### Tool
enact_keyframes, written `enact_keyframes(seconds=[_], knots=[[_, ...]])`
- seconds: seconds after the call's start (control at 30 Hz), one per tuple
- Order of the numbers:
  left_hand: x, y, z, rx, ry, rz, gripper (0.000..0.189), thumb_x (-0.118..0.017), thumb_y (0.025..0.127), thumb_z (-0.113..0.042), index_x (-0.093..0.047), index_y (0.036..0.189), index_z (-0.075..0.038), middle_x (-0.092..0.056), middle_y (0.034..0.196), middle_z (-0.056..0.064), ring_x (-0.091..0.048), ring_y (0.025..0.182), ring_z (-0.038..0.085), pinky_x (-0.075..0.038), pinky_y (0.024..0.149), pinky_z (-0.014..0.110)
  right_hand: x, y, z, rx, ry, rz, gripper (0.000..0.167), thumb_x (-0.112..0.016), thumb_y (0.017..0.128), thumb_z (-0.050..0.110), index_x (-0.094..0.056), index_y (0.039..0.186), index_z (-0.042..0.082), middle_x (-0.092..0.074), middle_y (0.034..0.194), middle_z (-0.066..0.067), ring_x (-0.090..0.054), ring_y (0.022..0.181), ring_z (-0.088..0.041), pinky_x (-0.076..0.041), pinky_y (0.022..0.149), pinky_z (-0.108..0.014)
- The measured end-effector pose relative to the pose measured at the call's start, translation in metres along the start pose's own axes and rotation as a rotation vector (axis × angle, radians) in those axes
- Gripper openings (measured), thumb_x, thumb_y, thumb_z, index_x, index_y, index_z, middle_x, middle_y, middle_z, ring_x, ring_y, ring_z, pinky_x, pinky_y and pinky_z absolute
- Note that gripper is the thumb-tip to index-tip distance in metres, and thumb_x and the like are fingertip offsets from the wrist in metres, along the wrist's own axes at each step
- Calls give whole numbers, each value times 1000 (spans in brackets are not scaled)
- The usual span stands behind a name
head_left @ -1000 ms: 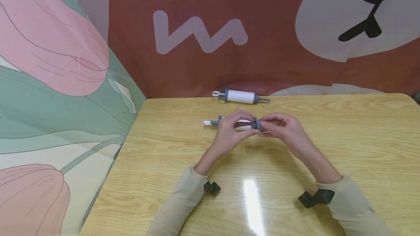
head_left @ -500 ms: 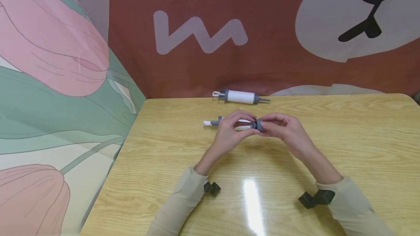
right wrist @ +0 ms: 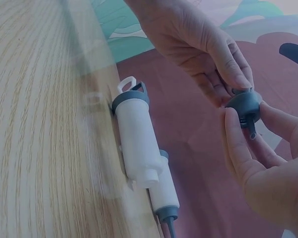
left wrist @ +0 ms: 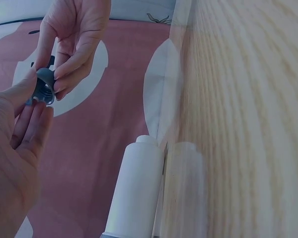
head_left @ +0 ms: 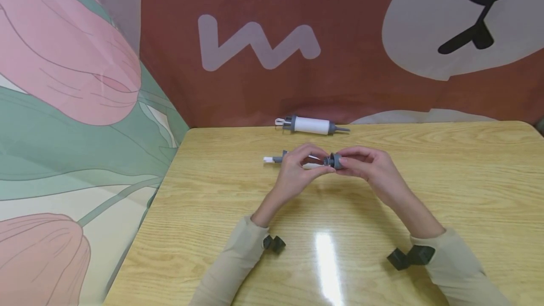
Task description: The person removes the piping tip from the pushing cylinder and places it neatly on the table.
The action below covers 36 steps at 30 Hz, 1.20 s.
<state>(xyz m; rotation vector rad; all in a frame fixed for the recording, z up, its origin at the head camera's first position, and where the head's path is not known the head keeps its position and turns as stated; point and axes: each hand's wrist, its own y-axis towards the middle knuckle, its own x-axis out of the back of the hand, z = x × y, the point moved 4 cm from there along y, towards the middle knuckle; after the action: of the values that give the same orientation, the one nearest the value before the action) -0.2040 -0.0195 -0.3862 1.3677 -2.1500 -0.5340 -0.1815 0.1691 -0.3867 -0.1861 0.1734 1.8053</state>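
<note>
Above the table, both hands meet at a grey nozzle cap [right wrist: 244, 105] with a thin spout and an inner thread. My right hand [head_left: 376, 169] pinches the cap between thumb and fingers. From the other side, my left hand [head_left: 297, 169] pinches a small dark grey ring-shaped piece [head_left: 327, 161] at the cap's open end. Behind the left hand lies a white syringe barrel [right wrist: 139, 136] with a grey collar and a white plunger loop; its front shows a bare white neck in the right wrist view. The left hand partly hides this syringe in the head view.
Farther back, a second white syringe [head_left: 312, 125] with a grey nozzle lies by the table's far edge. A printed cloth [head_left: 255, 89] hangs behind the wooden table [head_left: 212, 230], and another hangs on the left. Small black blocks [head_left: 410, 257] sit at both sleeves.
My left hand has shifted slightly left, and more of the small dark grey piece shows outside the cap. The right hand and both syringes have stayed nearly still.
</note>
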Motion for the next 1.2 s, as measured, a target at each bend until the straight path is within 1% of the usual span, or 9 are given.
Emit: enact_keyframes(seconds=[0.2,0.33,0.5,0.7,0.8,0.93,1.1,1.2], knots=[[0,0,0,19,-3,-1,23,-83,83,6,-71,104,3,-70,103,16,-71,95,16,-62,84,35,1,0,0,-7,1,-2,14,-69,100,4,-75,112,2,-74,106,-8,-75,94,-20,-59,90,-35],[1,0,-1,39,-12,-11,23,-83,84,5,-72,104,3,-70,104,16,-71,94,15,-62,84,35,1,0,1,-4,3,3,14,-68,100,3,-74,112,0,-74,106,-9,-75,94,-20,-59,91,-36],[1,0,-1,51,-29,-27,22,-82,84,6,-73,104,4,-70,104,16,-71,94,16,-62,84,37,0,-1,1,-3,8,-1,14,-69,99,1,-74,112,0,-74,106,-8,-75,95,-19,-59,91,-36],[2,0,-2,48,-49,-50,22,-82,83,10,-72,103,8,-68,107,19,-71,95,18,-62,85,37,1,-1,2,6,16,-6,14,-69,98,1,-75,111,1,-74,106,-7,-75,95,-19,-59,91,-35],[2,1,-2,53,-60,-58,22,-81,83,11,-71,102,11,-67,107,20,-71,94,19,-62,84,37,2,-1,3,0,7,-16,15,-70,98,3,-74,113,1,-75,106,-8,-75,95,-19,-58,92,-35],[2,1,-2,65,-69,-60,22,-81,83,11,-70,102,13,-68,106,20,-72,93,19,-62,84,37,3,-2,4,-3,-2,-21,16,-71,98,4,-74,113,1,-75,107,-7,-75,96,-19,-58,92,-33],[3,1,-1,83,-65,-58,22,-81,84,10,-71,103,11,-68,105,20,-72,93,21,-62,84,37,5,-2,5,11,-4,-18,17,-70,99,3,-74,114,2,-75,108,-7,-76,95,-19,-58,91,-33],[3,1,0,92,-54,-59,22,-81,84,9,-72,104,9,-69,105,18,-72,95,20,-62,85,37,5,-2,6,14,-2,-18,17,-69,99,3,-75,115,2,-75,108,-7,-76,95,-18,-59,91,-33]])
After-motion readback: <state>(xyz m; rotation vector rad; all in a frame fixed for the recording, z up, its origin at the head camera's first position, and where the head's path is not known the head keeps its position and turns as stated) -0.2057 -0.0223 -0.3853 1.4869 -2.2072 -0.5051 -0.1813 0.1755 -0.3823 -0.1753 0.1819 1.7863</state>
